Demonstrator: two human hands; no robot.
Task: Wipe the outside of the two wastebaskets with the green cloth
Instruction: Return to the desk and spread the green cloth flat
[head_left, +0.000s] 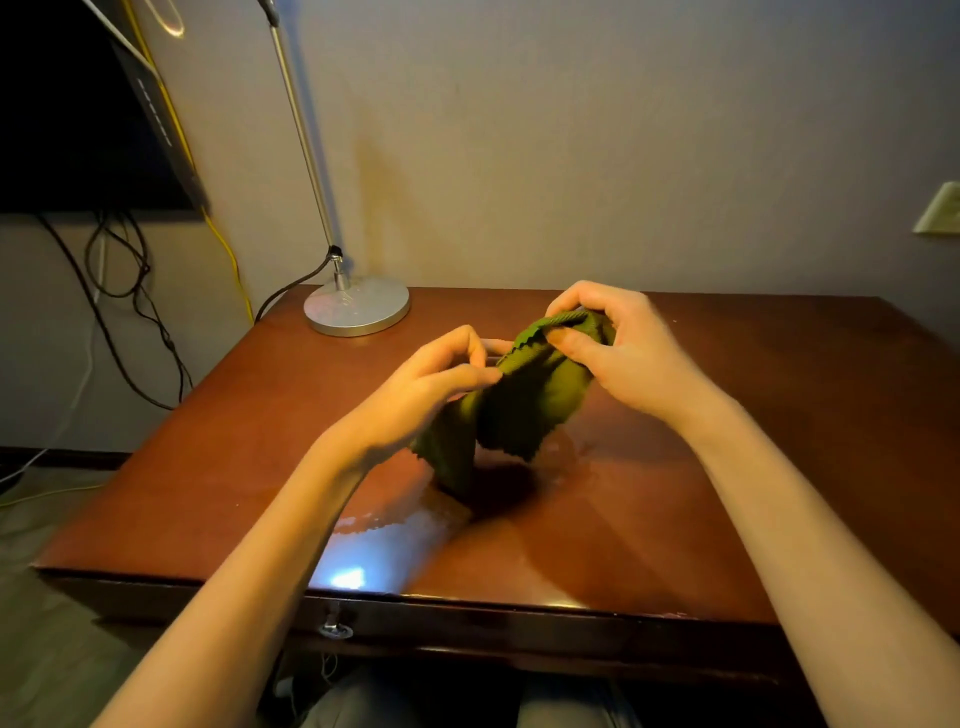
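Both hands, left hand (431, 387) and right hand (618, 353), pinched the crumpled green cloth (524, 405) in their fingers above the glossy brown wooden surface (727, 467), seemingly readying it; no wastebasket was in view, so reaching one came next.

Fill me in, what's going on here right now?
A person holds the green cloth in both hands above a wooden desk. The left hand pinches one edge, and the right hand grips the bunched upper end. The cloth's lower part hangs toward the desktop. A lamp base stands at the desk's back left. No wastebasket is in view, so no wiping shows yet.
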